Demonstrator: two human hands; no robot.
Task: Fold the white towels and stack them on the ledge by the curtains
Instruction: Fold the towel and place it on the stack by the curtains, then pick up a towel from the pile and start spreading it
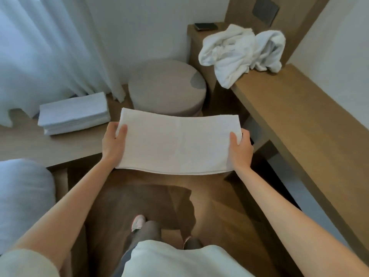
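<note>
**Q:** What do the hands hold?
**A:** Left hand and right hand each grip one short end of a folded towel, thumbs on top. It is held flat in the air above the floor.
**Q:** And around it?
**A:** A folded stack lies on the ledge by the curtains, left of the towel. A crumpled heap sits on the desk at right. A stool stands between them, and a phone lies beyond the heap.
</note>
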